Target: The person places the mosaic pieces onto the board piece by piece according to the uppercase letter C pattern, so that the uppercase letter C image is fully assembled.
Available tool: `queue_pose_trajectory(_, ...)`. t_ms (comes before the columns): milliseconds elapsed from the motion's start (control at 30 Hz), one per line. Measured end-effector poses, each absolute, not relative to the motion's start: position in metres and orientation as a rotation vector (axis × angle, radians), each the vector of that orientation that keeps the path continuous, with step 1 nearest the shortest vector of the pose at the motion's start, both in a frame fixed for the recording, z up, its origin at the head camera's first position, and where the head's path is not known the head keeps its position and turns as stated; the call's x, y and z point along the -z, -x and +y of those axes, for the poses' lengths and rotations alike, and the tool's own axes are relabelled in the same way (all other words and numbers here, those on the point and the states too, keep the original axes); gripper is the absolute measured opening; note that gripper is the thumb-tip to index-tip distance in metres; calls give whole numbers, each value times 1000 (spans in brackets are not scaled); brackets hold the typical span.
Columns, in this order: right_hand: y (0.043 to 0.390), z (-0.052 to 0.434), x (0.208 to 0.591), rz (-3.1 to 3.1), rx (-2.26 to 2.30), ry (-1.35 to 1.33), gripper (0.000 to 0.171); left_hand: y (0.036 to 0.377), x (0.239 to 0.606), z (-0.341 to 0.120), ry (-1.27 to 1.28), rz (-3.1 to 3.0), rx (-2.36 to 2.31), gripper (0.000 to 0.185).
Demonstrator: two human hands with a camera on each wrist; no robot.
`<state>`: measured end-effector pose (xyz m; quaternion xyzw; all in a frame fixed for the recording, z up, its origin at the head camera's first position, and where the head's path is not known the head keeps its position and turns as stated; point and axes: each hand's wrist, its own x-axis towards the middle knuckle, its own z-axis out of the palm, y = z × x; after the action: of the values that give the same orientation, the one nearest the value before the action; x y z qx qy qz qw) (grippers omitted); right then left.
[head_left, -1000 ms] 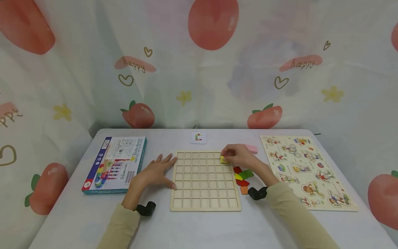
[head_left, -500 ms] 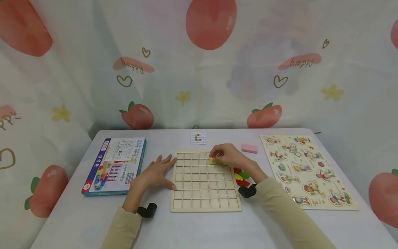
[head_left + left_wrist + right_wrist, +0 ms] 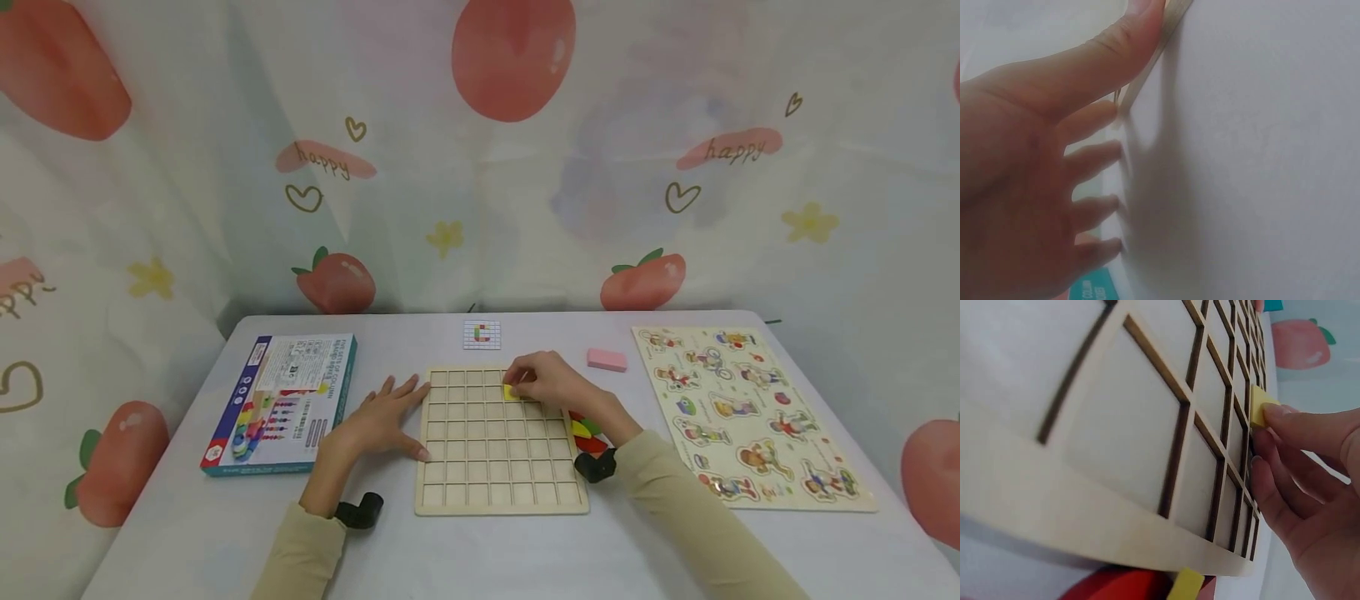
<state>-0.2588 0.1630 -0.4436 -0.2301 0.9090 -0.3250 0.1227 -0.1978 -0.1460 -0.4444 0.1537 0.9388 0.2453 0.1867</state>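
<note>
My right hand (image 3: 551, 385) pinches a small yellow square wooden tile (image 3: 512, 392) between thumb and fingertips (image 3: 1272, 415), holding it against the pale wooden grid board with square cells (image 3: 480, 483). The tile sits in the second row from the far edge, toward the right side of the board; in the right wrist view one corner stands tilted above the cell walls (whether it is seated in a cell, I cannot tell).

My left hand (image 3: 377, 419) lies flat on the grey table (image 3: 465, 550), grasping nothing, fingers spread and straight. Its thumb (image 3: 1129, 37) touches the board's left edge, and the fingertips reach toward the board's far left corner.

Just beside the board's right edge, partly hidden under my right forearm, lies a small heap of red, yellow and green wooden pieces (image 3: 587, 433). A pink rectangular block (image 3: 606, 360) rests near the board's far right corner, and a small white pattern card (image 3: 482, 334) lies beyond the far edge. A flat blue-edged printed box (image 3: 281, 402) lies to my left, and a pale wooden picture puzzle board with cartoon figures (image 3: 746, 412) to my right.
</note>
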Motion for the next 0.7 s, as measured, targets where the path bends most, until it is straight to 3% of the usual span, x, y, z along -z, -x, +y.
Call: queue_pose_trajectory(700,248,167,442,2760,931,752,10,198,445,-144,-404,2655,-678,108)
